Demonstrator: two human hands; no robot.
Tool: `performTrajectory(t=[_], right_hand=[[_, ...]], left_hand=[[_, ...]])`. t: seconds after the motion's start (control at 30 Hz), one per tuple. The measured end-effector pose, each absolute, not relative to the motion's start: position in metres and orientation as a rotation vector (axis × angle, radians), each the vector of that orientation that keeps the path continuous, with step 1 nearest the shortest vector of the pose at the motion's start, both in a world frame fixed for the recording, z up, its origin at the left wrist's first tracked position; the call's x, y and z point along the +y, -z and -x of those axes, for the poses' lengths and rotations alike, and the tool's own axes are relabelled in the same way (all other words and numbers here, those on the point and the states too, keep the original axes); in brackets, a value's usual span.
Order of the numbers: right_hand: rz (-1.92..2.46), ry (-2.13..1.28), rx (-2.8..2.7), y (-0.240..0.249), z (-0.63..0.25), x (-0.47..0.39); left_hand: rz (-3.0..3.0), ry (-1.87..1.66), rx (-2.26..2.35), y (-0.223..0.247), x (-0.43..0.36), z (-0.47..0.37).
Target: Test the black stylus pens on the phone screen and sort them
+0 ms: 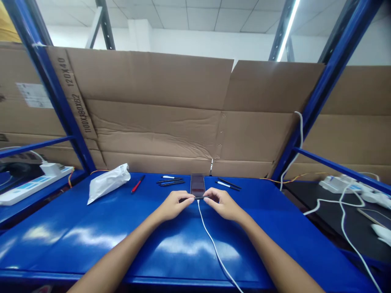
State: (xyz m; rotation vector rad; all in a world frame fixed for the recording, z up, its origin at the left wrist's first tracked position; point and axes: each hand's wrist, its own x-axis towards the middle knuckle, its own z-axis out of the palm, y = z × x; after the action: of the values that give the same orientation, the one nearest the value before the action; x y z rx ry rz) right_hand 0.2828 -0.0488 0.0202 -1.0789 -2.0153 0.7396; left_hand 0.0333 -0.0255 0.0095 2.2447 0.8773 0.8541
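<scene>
Between my two hands a slim black pen (199, 197) is held level, pinched at one end by each hand. My left hand (176, 203) has its thumb and fingers closed on the pen's left end, and my right hand (222, 203) is closed on the right end. Just behind the pen a phone (197, 184) lies on the blue table (128, 219), its near edge partly covered by the pen and fingers. A white cable (210, 240) runs from the phone's near end toward the table's front edge.
Several pens (171, 182) lie left of the phone, and others (227, 185) lie right. A red pen (138, 184) and a white plastic bag (109, 183) are farther left. Cardboard (159, 130) walls the back. Power strips (39, 185) and cables stand beyond the blue side posts.
</scene>
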Motion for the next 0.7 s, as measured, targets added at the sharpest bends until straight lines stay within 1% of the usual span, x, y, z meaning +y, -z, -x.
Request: performTrajectory(t=[0.13,0.33,0.47,0.57,0.7], right_hand=[[1.155,-0.754,-2.075,-0.0198,-0.2832,-0.0487],[1.093,-0.665,-2.061,-0.0226,-0.2839,-0.0492],[1.068,-0.627,-2.073,-0.0234,-0.2825,-0.0504],[1.081,-0.628,-2.094,-0.0220,-0.2821,-0.0500],[1.079,-0.659,-2.057,-0.0220,-0.2842,-0.0496]], left_hand=[[-2.283,-0.823,0.841,-0.0100,-0.0262,-0.0337],[-2.196,-0.887,0.892,-0.0112,-0.0253,-0.0331],[-2.231,-0.819,0.829,-0.0109,-0.0270,-0.0343],[-2.219,-0.787,0.795,-0.0099,-0.0286,-0.0367],[-2.155,-0.823,0.862,-0.0084,-0.0259,-0.0363]])
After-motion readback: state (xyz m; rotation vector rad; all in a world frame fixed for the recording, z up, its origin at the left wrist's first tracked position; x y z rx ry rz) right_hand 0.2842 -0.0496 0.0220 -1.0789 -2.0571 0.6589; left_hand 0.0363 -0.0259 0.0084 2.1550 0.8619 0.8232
